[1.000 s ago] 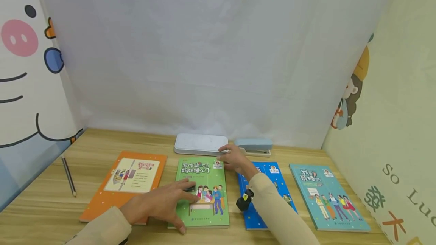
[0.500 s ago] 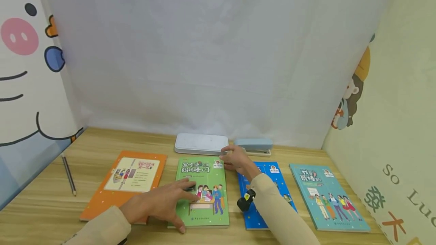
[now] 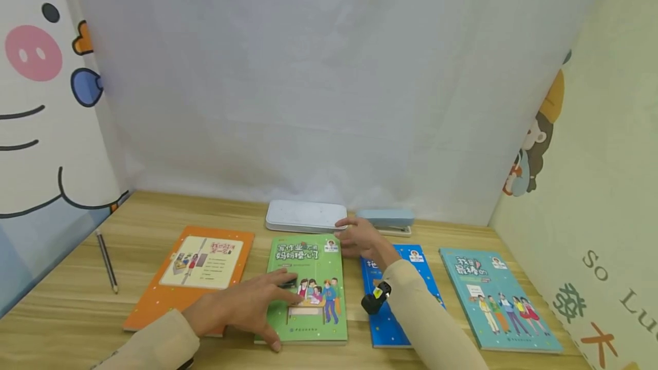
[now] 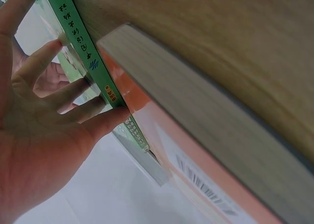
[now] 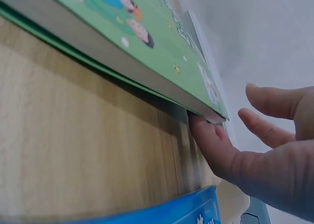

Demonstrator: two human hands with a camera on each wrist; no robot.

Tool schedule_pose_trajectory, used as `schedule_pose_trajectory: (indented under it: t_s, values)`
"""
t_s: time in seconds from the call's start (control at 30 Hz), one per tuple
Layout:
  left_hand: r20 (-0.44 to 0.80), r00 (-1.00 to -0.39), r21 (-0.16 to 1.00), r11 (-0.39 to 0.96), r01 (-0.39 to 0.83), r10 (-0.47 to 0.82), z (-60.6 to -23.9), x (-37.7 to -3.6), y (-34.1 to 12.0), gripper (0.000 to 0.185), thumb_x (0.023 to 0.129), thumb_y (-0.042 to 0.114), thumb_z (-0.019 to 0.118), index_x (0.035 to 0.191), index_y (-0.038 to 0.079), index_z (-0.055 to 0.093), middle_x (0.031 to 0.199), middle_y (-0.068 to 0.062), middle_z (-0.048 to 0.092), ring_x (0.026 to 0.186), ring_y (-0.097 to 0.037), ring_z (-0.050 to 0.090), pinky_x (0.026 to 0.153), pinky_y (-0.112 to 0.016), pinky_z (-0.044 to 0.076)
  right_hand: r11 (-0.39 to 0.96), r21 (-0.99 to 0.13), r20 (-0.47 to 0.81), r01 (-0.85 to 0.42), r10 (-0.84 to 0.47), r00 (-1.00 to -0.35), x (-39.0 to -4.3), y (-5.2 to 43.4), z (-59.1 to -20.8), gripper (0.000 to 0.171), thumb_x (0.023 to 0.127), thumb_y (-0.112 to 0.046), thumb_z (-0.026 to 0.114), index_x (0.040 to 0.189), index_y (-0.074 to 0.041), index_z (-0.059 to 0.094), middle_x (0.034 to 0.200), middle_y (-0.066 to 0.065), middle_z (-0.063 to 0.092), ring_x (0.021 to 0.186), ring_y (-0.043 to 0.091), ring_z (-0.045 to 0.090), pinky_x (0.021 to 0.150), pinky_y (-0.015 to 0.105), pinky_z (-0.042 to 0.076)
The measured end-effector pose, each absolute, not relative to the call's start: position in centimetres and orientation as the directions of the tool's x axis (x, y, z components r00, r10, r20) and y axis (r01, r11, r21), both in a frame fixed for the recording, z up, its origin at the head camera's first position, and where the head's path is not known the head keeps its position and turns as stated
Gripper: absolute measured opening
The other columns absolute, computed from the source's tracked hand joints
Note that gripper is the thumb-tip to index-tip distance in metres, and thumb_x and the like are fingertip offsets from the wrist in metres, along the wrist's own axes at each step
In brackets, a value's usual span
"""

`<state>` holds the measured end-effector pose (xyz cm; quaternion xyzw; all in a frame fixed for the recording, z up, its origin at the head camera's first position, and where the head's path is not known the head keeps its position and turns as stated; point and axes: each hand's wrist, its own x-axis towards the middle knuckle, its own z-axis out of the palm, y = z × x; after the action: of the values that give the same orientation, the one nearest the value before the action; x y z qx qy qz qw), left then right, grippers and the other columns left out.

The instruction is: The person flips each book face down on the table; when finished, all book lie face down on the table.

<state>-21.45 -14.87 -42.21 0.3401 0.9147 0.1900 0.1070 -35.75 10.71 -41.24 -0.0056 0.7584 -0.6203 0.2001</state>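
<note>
My left hand [image 3: 241, 304] lies flat with spread fingers on the lower left of a green book [image 3: 308, 261], which lies on the wooden table [image 3: 61, 313]. In the left wrist view the left hand [image 4: 39, 136] presses the green book [image 4: 81, 42] beside the orange book [image 4: 132, 94]. My right hand [image 3: 362, 238] is at the green book's far right corner. In the right wrist view the right hand's [image 5: 265, 155] thumb touches under that corner of the green book [image 5: 147, 42], while its fingers stay straight and off the cover.
An orange book [image 3: 205, 261] lies left of the green one; a blue book [image 3: 396, 318] and a teal book [image 3: 493, 301] lie to the right. A white pencil case [image 3: 305, 216] and a blue stapler [image 3: 388, 218] sit at the back, a pencil [image 3: 107, 261] far left.
My right hand has shifted slightly right, from the pencil case's end toward the green book's corner. The left hand has stayed in place on the cover.
</note>
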Motion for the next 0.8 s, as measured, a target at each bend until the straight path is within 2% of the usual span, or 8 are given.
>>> schedule_pose_trajectory:
  t_s: [0.2, 0.33, 0.47, 0.8]
  values:
    - [-0.073, -0.744, 0.425, 0.695, 0.58, 0.665, -42.3, -21.4, -14.9, 0.08, 0.065, 0.053, 0.089, 0.136, 0.028, 0.063, 0.16, -0.014, 0.036, 0.149, -0.043, 0.028, 0.113, -0.063, 0.034, 0.296, -0.931, -0.299, 0.213, -0.285, -0.911, -35.8, 10.8, -41.7, 0.04, 0.093, 0.003, 0.062, 0.133, 0.001, 0.058, 0.123, 0.024, 0.06, 0.088, 0.022, 0.067, 0.082, 0.037, 0.06]
    - [-0.07, -0.746, 0.424, 0.696, 0.579, 0.662, -42.3, -21.4, -15.0, 0.081, 0.065, 0.053, 0.088, 0.137, 0.029, 0.061, 0.16, -0.014, 0.036, 0.149, -0.044, 0.028, 0.113, -0.063, 0.035, 0.336, -0.919, -0.325, 0.208, -0.344, -0.881, -35.8, 10.7, -42.0, 0.049, 0.092, 0.001, 0.065, 0.14, -0.003, 0.054, 0.122, 0.02, 0.065, 0.093, 0.022, 0.071, 0.083, 0.039, 0.06]
    - [-0.065, -0.747, 0.426, 0.695, 0.579, 0.662, -42.4, -21.4, -15.0, 0.082, 0.065, 0.053, 0.088, 0.138, 0.028, 0.061, 0.16, -0.014, 0.035, 0.149, -0.044, 0.028, 0.112, -0.063, 0.035, 0.319, -0.921, -0.35, 0.225, -0.417, -0.839, -35.8, 10.8, -42.2, 0.054, 0.096, 0.002, 0.06, 0.147, -0.008, 0.047, 0.123, 0.022, 0.067, 0.099, 0.028, 0.072, 0.085, 0.045, 0.06]
    - [-0.07, -0.742, 0.426, 0.693, 0.582, 0.666, -42.3, -21.5, -15.0, 0.081, 0.066, 0.053, 0.088, 0.138, 0.03, 0.061, 0.161, -0.012, 0.036, 0.149, -0.042, 0.029, 0.112, -0.063, 0.036, 0.305, -0.933, -0.327, 0.193, -0.492, -0.807, -35.9, 11.2, -42.6, 0.055, 0.098, 0.001, 0.056, 0.151, -0.01, 0.043, 0.125, 0.022, 0.066, 0.095, 0.023, 0.072, 0.084, 0.047, 0.06]
